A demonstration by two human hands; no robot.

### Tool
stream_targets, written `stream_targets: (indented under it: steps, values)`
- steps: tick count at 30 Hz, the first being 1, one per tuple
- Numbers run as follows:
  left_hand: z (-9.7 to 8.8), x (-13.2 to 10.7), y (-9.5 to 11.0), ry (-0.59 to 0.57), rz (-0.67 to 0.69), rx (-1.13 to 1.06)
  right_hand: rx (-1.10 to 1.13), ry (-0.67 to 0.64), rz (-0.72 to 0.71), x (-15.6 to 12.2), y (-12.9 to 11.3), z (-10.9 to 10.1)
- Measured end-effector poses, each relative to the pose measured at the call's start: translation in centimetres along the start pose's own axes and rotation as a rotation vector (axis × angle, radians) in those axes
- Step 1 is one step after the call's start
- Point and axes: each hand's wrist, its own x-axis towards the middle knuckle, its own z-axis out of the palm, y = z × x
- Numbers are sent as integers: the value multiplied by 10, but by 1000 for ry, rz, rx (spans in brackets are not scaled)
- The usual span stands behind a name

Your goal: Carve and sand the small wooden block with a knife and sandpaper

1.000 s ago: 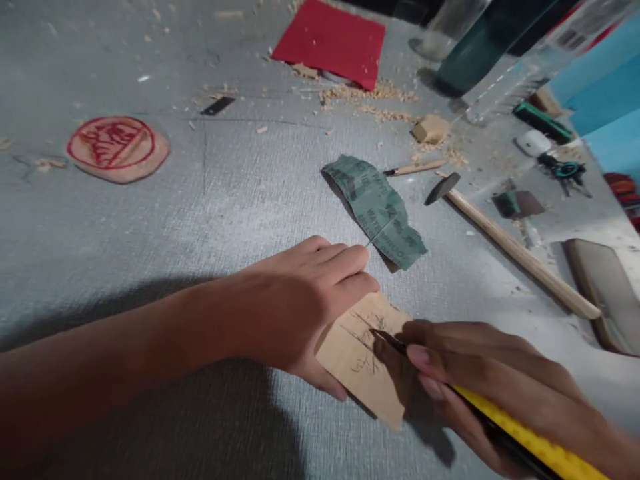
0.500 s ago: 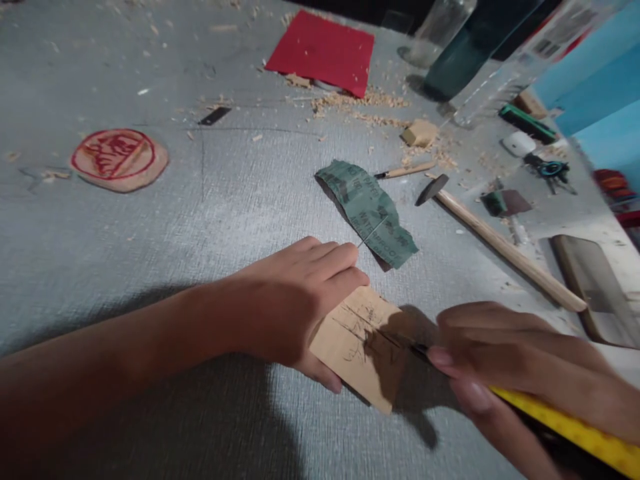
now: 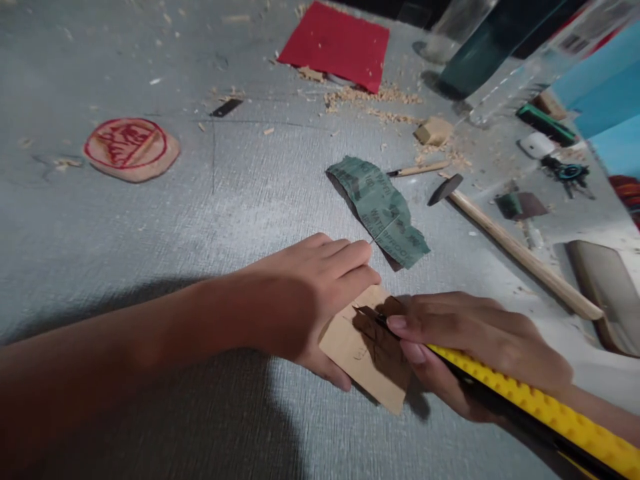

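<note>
A small square wooden block point(image 3: 373, 373) with dark pencil or cut marks lies on the grey table. My left hand point(image 3: 305, 300) is closed on its far left side, thumb along the near edge and fingers at the far corner. In my right hand point(image 3: 460, 347) is a yellow and black utility knife point(image 3: 530, 400), gripped low near its blade. The blade's tip meets the upper part of the block's face, and the hand's shadow covers much of the marking. Just beyond my left fingers lies a piece of green sandpaper point(image 3: 385, 213) with printed lettering.
A hammer point(image 3: 525, 253) and a wooden-handled carving tool point(image 3: 423, 169) lie to the right. A round wood piece with a red design point(image 3: 133, 150) sits at the left. Farther back are red paper point(image 3: 337, 47), wood shavings point(image 3: 370, 99) and bottles point(image 3: 490, 53). A phone-like slab point(image 3: 607, 293) lies far right.
My right hand has moved left and slightly up over the block, carrying the knife's blade across its face. The view has shifted a little; my left hand keeps its hold.
</note>
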Motion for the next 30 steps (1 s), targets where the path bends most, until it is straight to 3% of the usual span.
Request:
stream_targets:
  steps: [4,9,20,30]
  values:
    - [-1,0,2,-3,-12,-1,30,-68,-33,0,-1,-2]
    - [-1,1,3,-37,-37,23,91,-58,-6,0,2,-3]
    - [-2,1,4,-45,-50,24,97,-96,-93,-1,3,3]
    - [-4,3,8,-76,-114,21,72,-182,-125,-33,7,-5]
